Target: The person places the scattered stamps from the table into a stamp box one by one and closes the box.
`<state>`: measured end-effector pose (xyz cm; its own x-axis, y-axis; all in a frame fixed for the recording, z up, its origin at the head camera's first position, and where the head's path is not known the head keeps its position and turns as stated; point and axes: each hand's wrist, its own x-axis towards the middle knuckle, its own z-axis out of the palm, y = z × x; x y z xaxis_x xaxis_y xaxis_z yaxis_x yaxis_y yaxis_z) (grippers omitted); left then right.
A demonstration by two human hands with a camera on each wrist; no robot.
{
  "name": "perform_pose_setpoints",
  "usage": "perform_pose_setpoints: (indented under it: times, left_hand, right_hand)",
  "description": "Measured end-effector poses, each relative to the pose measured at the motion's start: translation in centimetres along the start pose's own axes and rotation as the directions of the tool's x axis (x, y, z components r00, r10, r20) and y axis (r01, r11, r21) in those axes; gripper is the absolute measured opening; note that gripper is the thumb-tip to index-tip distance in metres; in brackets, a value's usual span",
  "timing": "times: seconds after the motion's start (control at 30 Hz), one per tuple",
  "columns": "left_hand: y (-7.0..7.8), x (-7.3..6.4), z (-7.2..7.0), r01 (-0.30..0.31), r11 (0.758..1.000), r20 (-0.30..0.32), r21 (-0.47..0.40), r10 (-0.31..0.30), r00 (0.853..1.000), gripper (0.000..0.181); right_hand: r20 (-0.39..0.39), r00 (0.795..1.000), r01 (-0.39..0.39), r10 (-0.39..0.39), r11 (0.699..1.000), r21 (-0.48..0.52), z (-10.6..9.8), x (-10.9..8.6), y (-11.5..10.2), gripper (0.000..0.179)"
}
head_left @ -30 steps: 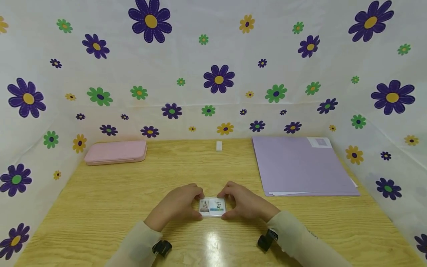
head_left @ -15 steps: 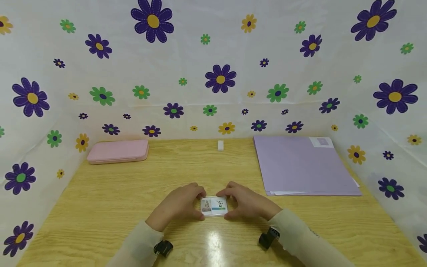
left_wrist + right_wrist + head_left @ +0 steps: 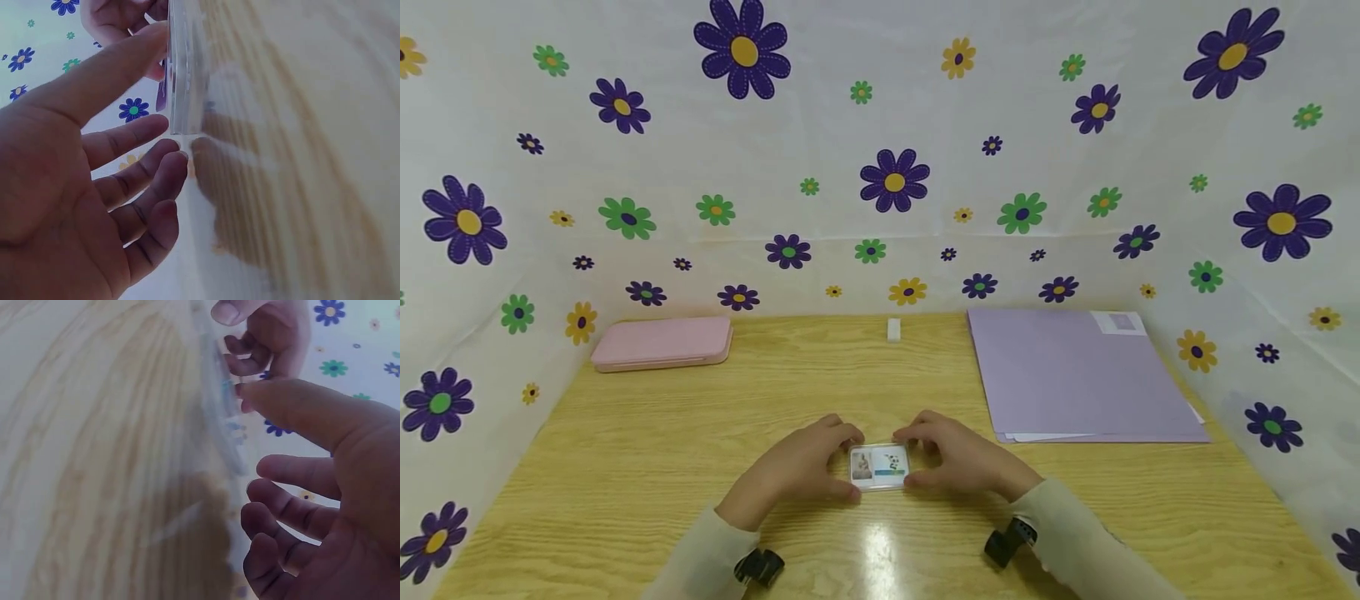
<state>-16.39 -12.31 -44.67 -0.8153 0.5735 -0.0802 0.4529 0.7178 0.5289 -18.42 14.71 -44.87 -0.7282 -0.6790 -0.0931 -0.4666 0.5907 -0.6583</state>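
Observation:
A small clear plastic case (image 3: 880,467) lies flat on the wooden table, showing a statue picture on its left and a panda on its right. My left hand (image 3: 801,467) curves loosely about its left end, thumb at the near corner and forefinger at the far one. On the other side my right hand (image 3: 962,458) has its thumb at the near right corner. The right wrist view is blurred, but a slight gap shows between that forefinger and the case (image 3: 219,394). In the left wrist view the thumb meets the case's edge (image 3: 182,75), the other fingers relaxed.
A pink pencil case (image 3: 662,342) lies at the back left of the table (image 3: 700,417). A white eraser (image 3: 893,330) stands at the back middle. At the right is a lilac folder (image 3: 1075,375) with papers inside. Flowered white cloth (image 3: 820,142) surrounds the table.
Both hands have eased slightly outward and toward me; the right forefinger has drawn off the case's far edge. The case has stayed in place. The head view shifts a little.

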Motion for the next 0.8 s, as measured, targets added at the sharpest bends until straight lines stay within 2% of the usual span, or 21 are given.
perform_pose_setpoints:
  times: [0.23,0.4,0.6,0.8]
  left_hand:
    - [0.1,-0.4,-0.2,-0.008,0.999,-0.079,-0.038,0.005,0.997,0.055]
    - [0.6,-0.9,-0.9,0.002,0.996,-0.143,-0.090,-0.015,0.990,0.051]
    - [1.4,-1.6,-1.7,-0.020,0.996,-0.243,-0.084,-0.001,0.970,0.043]
    - [2.0,-2.2,-2.3,-0.023,1.000,-0.340,0.006,0.023,0.940,0.042]
  right_hand:
    - [-0.108,0.993,0.062,-0.056,0.996,0.057,-0.6,-0.4,-0.4,0.039]
    - [-0.179,0.981,0.094,-0.078,0.992,0.083,-1.0,-0.7,-1.6,0.036]
    - [-0.236,0.964,0.147,-0.121,0.985,0.094,-1.2,-1.2,-2.8,0.033]
    - [-0.326,0.934,0.174,-0.148,0.983,0.051,-1.3,-1.3,-3.2,0.031]
